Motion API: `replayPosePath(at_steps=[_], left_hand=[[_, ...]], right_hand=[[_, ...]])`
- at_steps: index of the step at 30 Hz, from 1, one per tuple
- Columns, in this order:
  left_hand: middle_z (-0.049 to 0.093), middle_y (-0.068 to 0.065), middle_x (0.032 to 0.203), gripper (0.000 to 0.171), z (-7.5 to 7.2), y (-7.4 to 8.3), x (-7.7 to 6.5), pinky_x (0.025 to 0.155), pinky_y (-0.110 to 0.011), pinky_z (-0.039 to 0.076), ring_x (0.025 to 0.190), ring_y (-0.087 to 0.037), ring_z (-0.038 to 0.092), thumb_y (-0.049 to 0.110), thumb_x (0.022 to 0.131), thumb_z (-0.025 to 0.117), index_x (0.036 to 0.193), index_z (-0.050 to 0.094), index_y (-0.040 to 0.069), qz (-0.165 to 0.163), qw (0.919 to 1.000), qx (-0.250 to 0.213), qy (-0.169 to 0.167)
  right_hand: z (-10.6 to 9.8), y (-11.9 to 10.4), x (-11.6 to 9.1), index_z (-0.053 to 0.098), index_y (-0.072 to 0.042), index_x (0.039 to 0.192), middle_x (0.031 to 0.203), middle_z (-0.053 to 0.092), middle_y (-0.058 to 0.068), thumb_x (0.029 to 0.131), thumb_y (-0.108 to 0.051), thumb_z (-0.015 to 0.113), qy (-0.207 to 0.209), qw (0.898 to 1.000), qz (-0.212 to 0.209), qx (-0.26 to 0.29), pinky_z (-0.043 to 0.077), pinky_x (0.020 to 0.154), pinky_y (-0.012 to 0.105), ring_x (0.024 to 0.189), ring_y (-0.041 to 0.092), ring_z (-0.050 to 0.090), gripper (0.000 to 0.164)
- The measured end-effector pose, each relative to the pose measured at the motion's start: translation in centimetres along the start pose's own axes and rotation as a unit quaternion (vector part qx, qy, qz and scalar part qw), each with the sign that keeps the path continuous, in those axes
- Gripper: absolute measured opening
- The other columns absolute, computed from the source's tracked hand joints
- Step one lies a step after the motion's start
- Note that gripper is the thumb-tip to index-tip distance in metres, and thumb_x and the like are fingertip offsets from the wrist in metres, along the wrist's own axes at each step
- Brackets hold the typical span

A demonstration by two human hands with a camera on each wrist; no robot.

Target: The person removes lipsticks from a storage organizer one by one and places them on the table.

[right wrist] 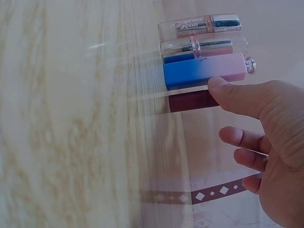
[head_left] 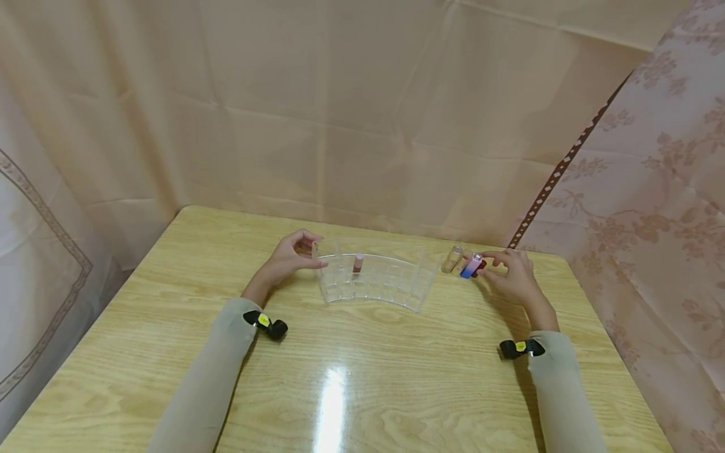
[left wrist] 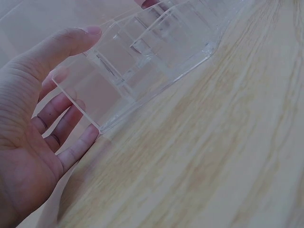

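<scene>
Gripping a clear rack (head_left: pixel 396 286) with the left hand (head_left: pixel 291 257), right hand (head_left: pixel 515 277) at a pink-and-blue tube (right wrist: pixel 206 71)

Under both hands, a glossy table (head_left: pixel 283 396), pale yellow and wood-grained, with white glare between the forearms. Beyond the fingertips, smooth beige cloth (head_left: pixel 362 113), softly creased; out past the right hand, floral cloth (head_left: pixel 651 207) in dull pink, bordered by a dark band with pale diamonds. On the forearms, pale sleeves (head_left: pixel 221 358).

In the left hand, partly closed, the rack's end wall: thumb on one side, fingers on the other. Stands on the table between the hands; stiff, transparent, bright-edged, curved like a fan and split by thin walls into small compartments. Holds a pink-capped tube (head_left: pixel 358 263), upright, reddish-brown below, near the left hand; exact compartment hard to tell.

Beside the right hand, a close upright row. Nearest the palm, a dark red tube (right wrist: pixel 187 101), smooth, partly behind the thumb. At the thumb tip, the pink-and-blue tube: square-sided, shading from blue base to pink top, finished with a silvery knob. Farthest from the palm, two clear tubes (right wrist: pixel 199 27), rounded and glassy, pink and silver inside.

Right hand half-spread, three fingers loosely bent; cannot tell whether pinching the dark red tube or merely touching.
</scene>
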State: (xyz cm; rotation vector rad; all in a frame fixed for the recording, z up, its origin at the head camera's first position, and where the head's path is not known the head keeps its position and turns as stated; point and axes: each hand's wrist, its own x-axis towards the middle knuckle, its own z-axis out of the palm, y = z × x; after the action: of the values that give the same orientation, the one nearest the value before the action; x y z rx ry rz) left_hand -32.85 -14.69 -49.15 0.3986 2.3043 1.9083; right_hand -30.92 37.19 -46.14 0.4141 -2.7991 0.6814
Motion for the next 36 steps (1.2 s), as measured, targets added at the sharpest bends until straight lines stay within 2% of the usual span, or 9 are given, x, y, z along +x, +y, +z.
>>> replayPosePath(at_steps=[10, 14, 20, 30, 36], left_hand=[[0.057, -0.025, 0.126, 0.060, 0.0, 0.2, -0.1, 0.088, -0.026, 0.049, 0.104, -0.025, 0.055, 0.007, 0.078, 0.087, 0.129, 0.058, -0.004, 0.001, 1.0000, 0.000, -0.001], [0.057, -0.026, 0.126, 0.061, 0.0, 0.0, -0.1, 0.088, -0.025, 0.049, 0.104, -0.025, 0.056, 0.007, 0.079, 0.087, 0.130, 0.057, -0.005, 0.000, 1.0000, -0.001, -0.001], [0.057, -0.026, 0.125, 0.061, 0.0, 0.0, -0.1, 0.088, -0.025, 0.049, 0.104, -0.026, 0.056, 0.007, 0.078, 0.087, 0.130, 0.057, -0.005, 0.000, 1.0000, -0.004, 0.000], [0.057, -0.026, 0.127, 0.061, 0.0, 0.0, 0.0, 0.090, -0.025, 0.048, 0.105, -0.025, 0.056, 0.007, 0.079, 0.087, 0.131, 0.057, -0.005, -0.002, 1.0000, -0.004, -0.002], [0.057, -0.026, 0.127, 0.061, 0.0, -0.1, 0.1, 0.089, -0.025, 0.048, 0.106, -0.026, 0.055, 0.008, 0.079, 0.087, 0.130, 0.058, -0.004, 0.000, 1.0000, -0.006, -0.002]], right_hand=[[-0.5, -0.6, -0.1, 0.069, -0.003, 0.124, 0.099, 0.062, 0.025, 0.086, -0.015, 0.082, 0.000, 1.000, 0.007, 0.029, 0.023, 0.091, 0.061, 0.101, 0.038, 0.041, 0.042], [-0.6, -0.8, 0.1, 0.068, -0.002, 0.125, 0.100, 0.062, 0.024, 0.086, -0.016, 0.083, 0.007, 1.000, 0.006, 0.028, 0.024, 0.090, 0.059, 0.100, 0.038, 0.042, 0.044], [-0.8, -1.4, 0.6, 0.070, -0.001, 0.122, 0.099, 0.064, 0.025, 0.084, -0.012, 0.084, 0.028, 0.999, -0.017, 0.024, 0.024, 0.087, 0.055, 0.098, 0.041, 0.046, 0.042], [-1.6, -2.5, 0.8, 0.069, -0.001, 0.123, 0.104, 0.061, 0.026, 0.086, -0.015, 0.082, 0.033, 0.998, -0.011, 0.045, 0.026, 0.091, 0.058, 0.102, 0.039, 0.045, 0.042], [-1.9, -3.2, 0.9, 0.069, 0.000, 0.122, 0.105, 0.061, 0.027, 0.088, -0.012, 0.080, 0.043, 0.997, -0.031, 0.051, 0.031, 0.089, 0.051, 0.104, 0.042, 0.047, 0.038]])
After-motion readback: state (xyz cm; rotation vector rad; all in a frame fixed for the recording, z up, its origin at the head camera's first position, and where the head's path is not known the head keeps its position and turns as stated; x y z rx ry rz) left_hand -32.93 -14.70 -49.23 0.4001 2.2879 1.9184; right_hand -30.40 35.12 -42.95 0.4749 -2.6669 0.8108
